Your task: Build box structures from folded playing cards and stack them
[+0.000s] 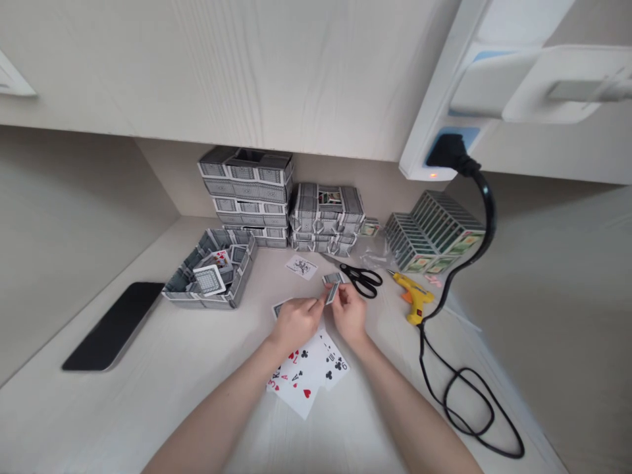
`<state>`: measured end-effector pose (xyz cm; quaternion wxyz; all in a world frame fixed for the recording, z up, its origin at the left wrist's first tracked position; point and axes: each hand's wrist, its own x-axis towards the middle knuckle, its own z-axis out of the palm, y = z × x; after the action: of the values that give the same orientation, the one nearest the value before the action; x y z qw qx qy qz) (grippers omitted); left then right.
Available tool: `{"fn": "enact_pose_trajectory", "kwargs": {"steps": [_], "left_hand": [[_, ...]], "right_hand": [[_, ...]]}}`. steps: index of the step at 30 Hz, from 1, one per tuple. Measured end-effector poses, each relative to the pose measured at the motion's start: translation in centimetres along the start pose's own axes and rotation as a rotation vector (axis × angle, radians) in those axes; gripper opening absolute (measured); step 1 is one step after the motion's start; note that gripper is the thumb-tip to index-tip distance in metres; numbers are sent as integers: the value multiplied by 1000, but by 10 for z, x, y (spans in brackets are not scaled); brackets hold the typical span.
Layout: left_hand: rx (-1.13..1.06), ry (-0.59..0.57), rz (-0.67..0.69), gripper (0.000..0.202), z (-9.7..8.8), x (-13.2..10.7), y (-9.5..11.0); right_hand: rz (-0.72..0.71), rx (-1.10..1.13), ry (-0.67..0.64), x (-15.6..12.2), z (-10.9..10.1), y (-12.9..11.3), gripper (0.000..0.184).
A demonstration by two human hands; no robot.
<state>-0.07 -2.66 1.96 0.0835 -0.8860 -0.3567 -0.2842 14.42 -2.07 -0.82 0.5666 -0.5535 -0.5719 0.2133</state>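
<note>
Between my left hand (297, 321) and my right hand (349, 312) is a small grey-backed playing card (332, 293), apparently folded. Fingers of both hands pinch it, one hand on each side. Just behind it shows another grey-backed piece of card (334, 278); whether it is held or lies on the table I cannot tell. Several loose playing cards (306, 388) lie face up in a spread under my wrists, partly covered by my left hand. A joker card (301, 266) lies flat beyond my hands. Black-handled scissors (364, 278) rest just past my right hand.
At left stand a card-built tray (234, 295) holding folded cards and a black phone (116, 326). Stacked card boxes (251, 191), a lower card box (328, 214) and card stacks (434, 230) line the back. A yellow glue gun (413, 297) trails a looped black cord (474, 431).
</note>
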Motion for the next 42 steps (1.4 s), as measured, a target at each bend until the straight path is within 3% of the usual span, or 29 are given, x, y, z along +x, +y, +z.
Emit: {"fn": "enact_pose_trajectory", "kwargs": {"steps": [10, 23, 34, 42], "left_hand": [[-50, 44, -159, 20, 2, -1, -1], [-19, 1, -23, 27, 4, -1, 1], [-125, 155, -277, 21, 2, -1, -3], [-157, 166, -237, 25, 4, 0, 2]], "right_hand": [[-56, -89, -15, 1, 0, -1, 23], [-12, -147, 69, -3, 3, -2, 15], [31, 76, -152, 8, 1, 7, 24], [-83, -143, -125, 7, -3, 2, 27]]}}
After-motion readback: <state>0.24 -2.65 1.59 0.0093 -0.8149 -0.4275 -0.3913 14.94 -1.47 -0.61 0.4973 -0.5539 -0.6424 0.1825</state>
